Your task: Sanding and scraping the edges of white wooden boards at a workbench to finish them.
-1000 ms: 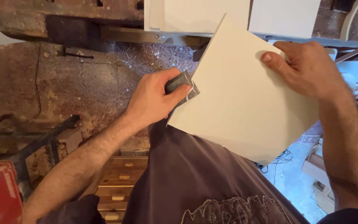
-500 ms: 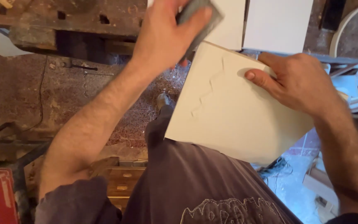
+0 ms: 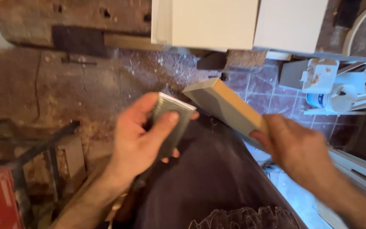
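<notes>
Your left hand (image 3: 142,135) grips a grey sanding block (image 3: 171,124), thumb across its face; it looks light and slightly yielding. At two o'clock, your right hand (image 3: 295,148) pinches a stiff, pale board (image 3: 225,106) edge-on, likely rigid; hold its edges. Beyond, white panels (image 3: 212,23).

Sanding block (image 3: 170,123) left of board (image 3: 225,106)

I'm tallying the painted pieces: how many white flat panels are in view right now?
3. One panel is held edge-on in the right hand. Two more white panels stand side by side at the top of the view. Others may be hidden among the clutter on the right.
</notes>
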